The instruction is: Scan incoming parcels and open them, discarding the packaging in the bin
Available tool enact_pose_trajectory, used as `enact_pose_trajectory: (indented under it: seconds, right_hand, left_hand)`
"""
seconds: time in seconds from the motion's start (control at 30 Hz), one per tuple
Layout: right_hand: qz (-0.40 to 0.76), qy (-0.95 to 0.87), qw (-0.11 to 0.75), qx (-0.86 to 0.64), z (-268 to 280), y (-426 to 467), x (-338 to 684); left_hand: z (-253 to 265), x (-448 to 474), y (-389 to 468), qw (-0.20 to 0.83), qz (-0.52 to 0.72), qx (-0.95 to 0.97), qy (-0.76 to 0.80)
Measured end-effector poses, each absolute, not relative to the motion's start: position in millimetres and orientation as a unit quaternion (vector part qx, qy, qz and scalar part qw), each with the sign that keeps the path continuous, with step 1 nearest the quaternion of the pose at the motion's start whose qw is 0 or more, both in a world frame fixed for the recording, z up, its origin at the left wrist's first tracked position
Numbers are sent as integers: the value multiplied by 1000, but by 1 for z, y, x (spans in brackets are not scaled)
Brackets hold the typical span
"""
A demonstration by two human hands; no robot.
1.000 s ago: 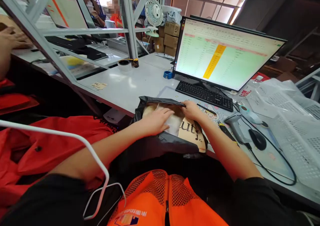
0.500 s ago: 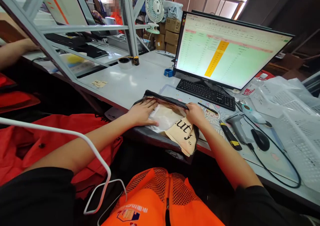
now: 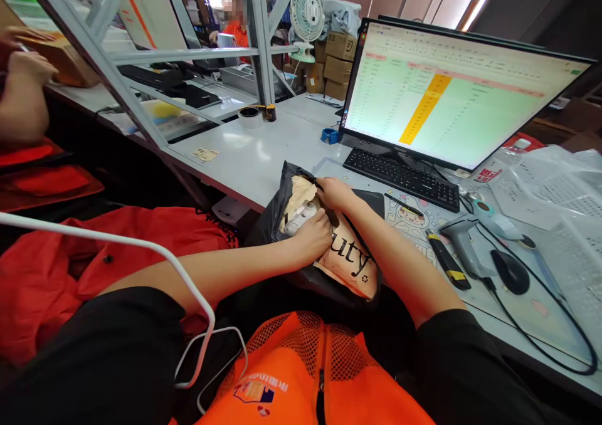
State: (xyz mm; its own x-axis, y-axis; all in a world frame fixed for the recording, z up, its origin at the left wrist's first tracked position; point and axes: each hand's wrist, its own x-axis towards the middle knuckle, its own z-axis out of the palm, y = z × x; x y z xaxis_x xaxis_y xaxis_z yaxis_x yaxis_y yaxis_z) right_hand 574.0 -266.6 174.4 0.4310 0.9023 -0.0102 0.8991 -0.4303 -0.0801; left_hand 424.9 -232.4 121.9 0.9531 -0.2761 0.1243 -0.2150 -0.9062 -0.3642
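A black plastic mailing bag [image 3: 281, 190] lies open at the table's front edge. Inside it is a brown paper bag [image 3: 350, 252] with dark lettering that ends in "uty". Some clear plastic wrap [image 3: 301, 217] shows in the opening, its contents too unclear to name. My left hand [image 3: 314, 238] is closed over the brown paper bag beside the wrap, with its fingertips partly hidden. Further back, my right hand [image 3: 335, 193] grips the black bag's rim, its fingers curled round the edge.
Behind the bag stand a keyboard [image 3: 399, 177] and a monitor [image 3: 451, 99]. To the right lie a pen [image 3: 404, 204], a box cutter [image 3: 446, 261], a barcode scanner [image 3: 468, 246] and a mouse [image 3: 509, 271]. At left, a co-worker's hand [image 3: 31, 68] is near a cardboard box [image 3: 70, 58].
My left hand has gone from lying spread on the clear wrap to closed on the brown paper. My right hand has shifted left along the rim, and the bag's opening has tilted up.
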Motion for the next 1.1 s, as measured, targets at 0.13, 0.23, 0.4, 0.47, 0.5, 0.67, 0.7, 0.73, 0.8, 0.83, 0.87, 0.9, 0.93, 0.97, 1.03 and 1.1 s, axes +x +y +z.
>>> enact_pose_trajectory:
  seconds: [0.13,0.23,0.4,0.47,0.5,0.67,0.7,0.73,0.8,0.83,0.87,0.9,0.93,0.97,1.03,1.1]
  right_hand:
    - [28,-517,25,-855,171,-245,575]
    - [44,-495,17,-868,166,-247,582]
    - [72,-440,27,-895,154,-297,609]
    - [72,-425,50,-901,153,-332,615]
    - [70,-418,64,-903,153,-350,614]
    - [23,-360,140,-922,153,-423,586]
    - [5,-345,163,-924,152,-431,580]
    - [-13,-330,187,-925,150,-436,576]
    - [-44,-298,231,-925,144,-439,570]
    - [-55,-282,248,-925,141,-439,567]
    - [-63,-267,264,-925,138,-438,565]
    - [-68,-251,278,-925,135,-436,561]
    - [-71,-233,290,-926,133,-434,557]
    - [-69,-216,299,-927,131,-432,552]
    - [-49,-183,319,-929,131,-431,543]
    - [-14,-170,355,-919,133,-433,537]
  left_hand:
    - [128,405,-233,135,-155,-964,171]
    - [134,382,-237,100,-236,-945,205]
    - [144,343,-235,18,-368,-895,252]
    - [146,333,-223,-35,-412,-883,223]
    - [147,331,-215,-66,-431,-877,199]
    - [165,355,-173,-203,-248,-927,195]
    - [170,368,-168,-228,-167,-932,227]
    - [175,382,-165,-256,-106,-930,241]
    - [180,412,-168,-295,-77,-930,205]
    - [178,426,-173,-290,-88,-938,169]
    - [175,438,-181,-264,-102,-950,135]
    - [169,448,-192,-219,-111,-962,116]
    - [162,454,-204,-164,-114,-973,117]
    - [155,456,-216,-112,-121,-977,133]
    - [144,451,-239,-52,-172,-966,185]
    - [140,443,-252,-69,-236,-936,252]
